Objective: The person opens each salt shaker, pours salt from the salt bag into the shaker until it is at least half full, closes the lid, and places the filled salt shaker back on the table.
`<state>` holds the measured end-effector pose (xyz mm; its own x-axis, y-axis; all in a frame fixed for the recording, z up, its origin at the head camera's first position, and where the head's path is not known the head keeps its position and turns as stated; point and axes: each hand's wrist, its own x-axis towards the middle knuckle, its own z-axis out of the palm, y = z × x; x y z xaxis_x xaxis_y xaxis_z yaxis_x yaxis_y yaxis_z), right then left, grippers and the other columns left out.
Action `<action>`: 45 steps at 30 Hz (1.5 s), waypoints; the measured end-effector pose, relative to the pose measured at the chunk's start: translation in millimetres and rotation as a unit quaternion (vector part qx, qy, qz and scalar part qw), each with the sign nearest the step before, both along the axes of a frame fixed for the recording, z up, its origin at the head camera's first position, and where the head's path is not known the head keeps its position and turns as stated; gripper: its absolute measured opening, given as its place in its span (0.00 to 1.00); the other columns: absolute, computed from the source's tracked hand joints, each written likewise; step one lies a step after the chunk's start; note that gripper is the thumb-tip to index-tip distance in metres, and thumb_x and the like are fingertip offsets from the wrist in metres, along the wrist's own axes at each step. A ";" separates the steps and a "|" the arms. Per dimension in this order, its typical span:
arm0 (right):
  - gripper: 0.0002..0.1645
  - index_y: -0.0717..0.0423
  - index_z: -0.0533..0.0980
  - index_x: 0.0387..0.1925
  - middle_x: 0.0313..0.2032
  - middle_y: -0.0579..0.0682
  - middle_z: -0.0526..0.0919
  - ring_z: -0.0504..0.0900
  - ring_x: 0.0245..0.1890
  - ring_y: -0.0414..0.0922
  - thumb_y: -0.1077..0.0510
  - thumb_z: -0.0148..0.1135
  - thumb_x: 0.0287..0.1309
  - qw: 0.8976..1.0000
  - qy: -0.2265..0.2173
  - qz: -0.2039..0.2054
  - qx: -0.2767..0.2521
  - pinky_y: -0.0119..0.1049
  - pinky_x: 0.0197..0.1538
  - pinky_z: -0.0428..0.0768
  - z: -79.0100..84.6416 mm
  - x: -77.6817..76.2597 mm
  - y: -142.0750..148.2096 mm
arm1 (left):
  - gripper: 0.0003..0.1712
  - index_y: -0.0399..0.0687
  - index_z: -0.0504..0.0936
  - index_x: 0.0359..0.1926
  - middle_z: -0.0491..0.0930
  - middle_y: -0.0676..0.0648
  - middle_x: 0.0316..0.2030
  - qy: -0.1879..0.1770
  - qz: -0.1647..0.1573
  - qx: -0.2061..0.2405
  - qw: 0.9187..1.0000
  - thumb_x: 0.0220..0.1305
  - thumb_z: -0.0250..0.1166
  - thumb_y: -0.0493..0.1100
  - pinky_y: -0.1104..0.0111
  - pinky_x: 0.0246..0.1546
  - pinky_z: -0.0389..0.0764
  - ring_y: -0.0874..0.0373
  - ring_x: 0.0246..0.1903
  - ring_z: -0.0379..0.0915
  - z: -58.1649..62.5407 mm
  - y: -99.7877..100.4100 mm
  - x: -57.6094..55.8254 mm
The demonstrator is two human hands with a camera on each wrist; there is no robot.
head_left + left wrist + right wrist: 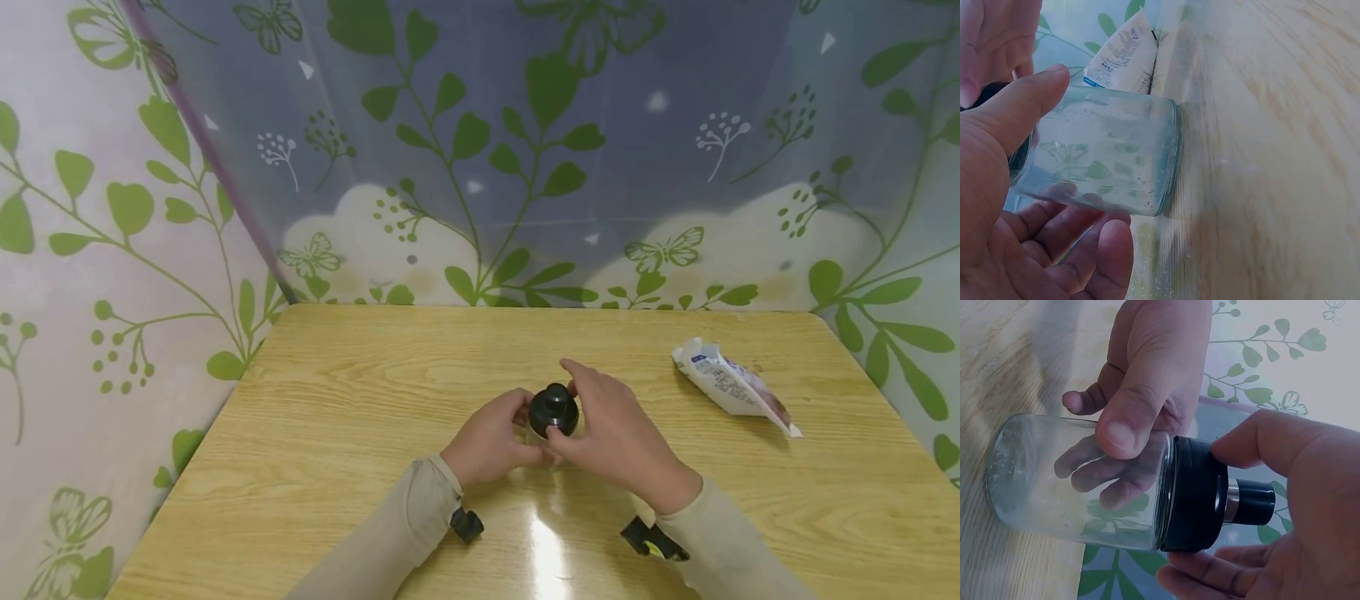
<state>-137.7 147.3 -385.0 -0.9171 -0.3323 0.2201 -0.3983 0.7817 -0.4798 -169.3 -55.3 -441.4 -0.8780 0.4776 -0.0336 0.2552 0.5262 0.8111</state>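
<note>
- Glass jar (1100, 150), clear and cylindrical, upright near the middle of the pale yellow wood-grain table (337, 375).
- Black round lid (1194, 497) with a silver-banded knob, on its top.
- I see the left hand (491, 437) gripping the jar's side.
- Right hand (618, 433): thumb and fingers grasp the lid's rim.
- White printed packet (735, 385) lying to the right, apart from both hands.

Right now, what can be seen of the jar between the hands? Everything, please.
The jar is a clear, glass-looking cylinder with a rounded base edge and small specks; no contents show. Its black lid is on, topped by a black knob with a silver-coloured band. It is held roughly upright over the table; whether its base touches is unclear. The left fingers hold the body; the right fingers touch the lid.
</note>
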 end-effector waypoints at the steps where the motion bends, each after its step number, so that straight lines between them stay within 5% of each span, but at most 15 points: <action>1: 0.51 0.67 0.62 0.74 0.49 0.56 0.82 0.80 0.53 0.57 0.50 0.73 0.56 1.000 0.001 0.004 0.002 0.64 0.64 0.69 0.2 0.3 0.0 | 0.34 0.56 0.77 0.57 0.80 0.58 0.49 0.000 0.001 0.000 1.000 0.53 0.80 0.59 0.57 0.55 0.78 0.60 0.51 0.79 0.0 0.0 0.1; 12: 0.60 0.63 0.60 0.76 0.55 0.58 0.83 0.80 0.57 0.60 0.36 0.77 0.54 0.999 -0.035 -0.012 0.003 0.65 0.69 0.65 -0.2 0.1 -0.2 | 0.34 0.56 0.77 0.58 0.81 0.59 0.49 0.007 0.004 0.002 1.000 0.54 0.80 0.58 0.58 0.56 0.77 0.61 0.50 0.78 -0.7 0.2 1.1; 36: 0.52 0.64 0.60 0.76 0.52 0.61 0.84 0.81 0.55 0.60 0.52 0.73 0.56 0.999 0.000 0.031 0.011 0.62 0.64 0.72 1.8 0.9 1.8 | 0.32 0.57 0.77 0.56 0.80 0.59 0.49 0.010 -0.001 0.003 1.000 0.55 0.79 0.58 0.59 0.57 0.77 0.61 0.51 0.78 -0.4 1.3 -0.5; 45: 0.62 0.67 0.57 0.77 0.53 0.58 0.83 0.80 0.57 0.60 0.39 0.76 0.55 1.000 -0.007 -0.003 0.014 0.63 0.70 0.64 0.4 0.2 0.7 | 0.33 0.57 0.77 0.58 0.81 0.60 0.47 0.008 0.001 0.000 1.000 0.54 0.80 0.58 0.58 0.56 0.78 0.62 0.49 0.78 -2.0 1.0 0.4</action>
<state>-137.5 148.0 -384.6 -0.9224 -0.3323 0.1969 -0.3863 0.7975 -0.4635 -168.9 -54.3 -443.4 -0.8794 0.4757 -0.0192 0.2676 0.5271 0.8066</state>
